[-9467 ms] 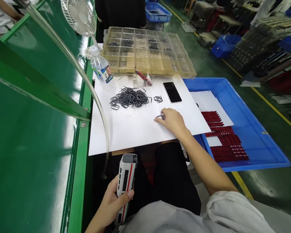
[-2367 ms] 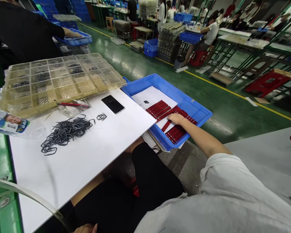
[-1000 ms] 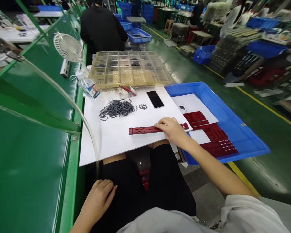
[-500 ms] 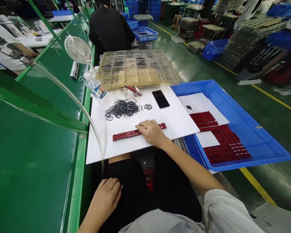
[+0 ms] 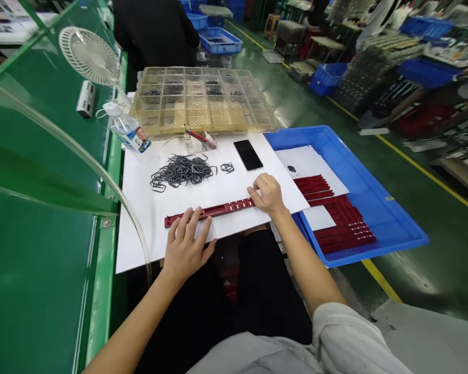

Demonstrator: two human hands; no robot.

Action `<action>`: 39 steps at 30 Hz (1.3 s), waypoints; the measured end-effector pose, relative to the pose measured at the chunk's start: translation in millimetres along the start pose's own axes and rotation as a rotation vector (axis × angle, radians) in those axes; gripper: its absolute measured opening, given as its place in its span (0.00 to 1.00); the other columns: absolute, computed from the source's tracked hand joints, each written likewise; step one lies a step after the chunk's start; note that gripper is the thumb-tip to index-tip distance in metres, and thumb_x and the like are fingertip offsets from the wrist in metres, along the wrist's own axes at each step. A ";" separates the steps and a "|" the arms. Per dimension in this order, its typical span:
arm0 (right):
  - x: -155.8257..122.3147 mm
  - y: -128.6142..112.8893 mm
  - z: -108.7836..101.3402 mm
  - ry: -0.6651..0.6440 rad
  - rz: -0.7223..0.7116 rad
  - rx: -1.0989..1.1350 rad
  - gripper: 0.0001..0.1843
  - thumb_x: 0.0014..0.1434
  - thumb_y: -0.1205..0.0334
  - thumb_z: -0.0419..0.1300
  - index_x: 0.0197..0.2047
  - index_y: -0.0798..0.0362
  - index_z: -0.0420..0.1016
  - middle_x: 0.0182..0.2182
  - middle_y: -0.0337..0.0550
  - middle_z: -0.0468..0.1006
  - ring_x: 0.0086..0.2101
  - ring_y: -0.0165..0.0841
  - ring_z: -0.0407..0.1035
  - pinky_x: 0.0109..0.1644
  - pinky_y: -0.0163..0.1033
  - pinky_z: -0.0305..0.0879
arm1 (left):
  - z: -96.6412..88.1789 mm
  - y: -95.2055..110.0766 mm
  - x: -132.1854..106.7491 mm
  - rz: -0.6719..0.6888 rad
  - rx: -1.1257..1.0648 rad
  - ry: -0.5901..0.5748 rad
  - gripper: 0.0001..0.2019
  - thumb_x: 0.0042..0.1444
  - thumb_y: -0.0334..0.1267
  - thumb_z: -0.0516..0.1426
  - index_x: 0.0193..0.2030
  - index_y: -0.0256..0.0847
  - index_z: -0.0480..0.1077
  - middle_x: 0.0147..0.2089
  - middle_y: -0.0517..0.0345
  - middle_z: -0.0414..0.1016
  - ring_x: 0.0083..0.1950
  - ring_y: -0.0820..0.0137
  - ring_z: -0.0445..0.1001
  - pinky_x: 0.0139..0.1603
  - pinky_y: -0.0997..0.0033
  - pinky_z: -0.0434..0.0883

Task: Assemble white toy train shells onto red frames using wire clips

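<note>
Red strip could be slipping off the board

In the head view, the red strip is lying on the white board, close to its near edge. The left hand is resting on its left part, fingers spread loosely. The right hand is sitting curled at the right end; I cannot tell if it is pinching. A hard near push could be tipping the strip off. A far push could be scattering the gray hooks.
</note>
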State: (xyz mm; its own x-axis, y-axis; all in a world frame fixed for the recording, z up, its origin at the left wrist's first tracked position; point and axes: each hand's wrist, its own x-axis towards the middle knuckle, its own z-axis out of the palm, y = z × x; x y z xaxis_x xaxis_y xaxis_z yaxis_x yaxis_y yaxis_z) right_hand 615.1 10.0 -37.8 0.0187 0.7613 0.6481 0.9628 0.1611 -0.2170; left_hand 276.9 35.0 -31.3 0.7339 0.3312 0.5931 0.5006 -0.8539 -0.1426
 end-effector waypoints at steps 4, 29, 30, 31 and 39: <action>-6.1 -0.3 2.0 -0.025 -0.013 -0.063 0.28 0.76 0.53 0.56 0.22 0.46 0.62 0.20 0.40 0.66 0.24 0.36 0.59 0.32 0.45 0.48 | 18.2 -7.6 -9.7 -0.092 -0.067 -0.096 0.37 0.76 0.55 0.59 0.81 0.32 0.63 0.76 0.23 0.74 0.75 0.32 0.75 0.75 0.38 0.66; -18.8 -127.8 16.6 -0.073 -0.214 0.481 0.30 0.77 0.43 0.63 0.74 0.48 0.71 0.47 0.49 0.86 0.41 0.41 0.81 0.41 0.44 0.78 | 20.0 -7.2 -17.9 -0.256 -0.134 -0.137 0.44 0.76 0.63 0.55 0.84 0.28 0.58 0.82 0.23 0.66 0.81 0.33 0.68 0.83 0.37 0.52; -16.9 -129.5 18.3 -0.091 -0.219 0.502 0.34 0.78 0.43 0.62 0.79 0.47 0.66 0.48 0.48 0.86 0.42 0.40 0.82 0.42 0.43 0.79 | 20.1 -7.5 -18.2 -0.261 -0.143 -0.145 0.44 0.75 0.63 0.55 0.85 0.29 0.58 0.82 0.24 0.66 0.81 0.33 0.67 0.84 0.37 0.51; -15.1 -130.3 20.3 -0.110 -0.214 0.516 0.36 0.79 0.44 0.62 0.81 0.47 0.63 0.48 0.47 0.87 0.40 0.39 0.82 0.41 0.42 0.78 | 20.2 -7.8 -18.5 -0.267 -0.155 -0.155 0.44 0.75 0.61 0.55 0.85 0.30 0.57 0.82 0.25 0.66 0.81 0.34 0.67 0.84 0.37 0.50; -21.5 -126.5 29.9 -0.288 -0.093 0.504 0.24 0.81 0.42 0.59 0.63 0.52 0.83 0.33 0.41 0.85 0.30 0.35 0.77 0.35 0.40 0.68 | 20.4 -8.1 -19.5 -0.298 -0.217 -0.195 0.44 0.75 0.61 0.56 0.85 0.32 0.57 0.83 0.28 0.66 0.82 0.36 0.66 0.85 0.38 0.46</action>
State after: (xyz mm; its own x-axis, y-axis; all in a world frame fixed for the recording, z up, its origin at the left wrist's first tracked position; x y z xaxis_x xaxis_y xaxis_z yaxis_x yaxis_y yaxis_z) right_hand 484.9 -7.9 -46.1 -0.2012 0.8584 0.4720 0.7084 0.4603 -0.5351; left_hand 267.9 43.7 -57.9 0.6551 0.6285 0.4193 0.6111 -0.7672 0.1951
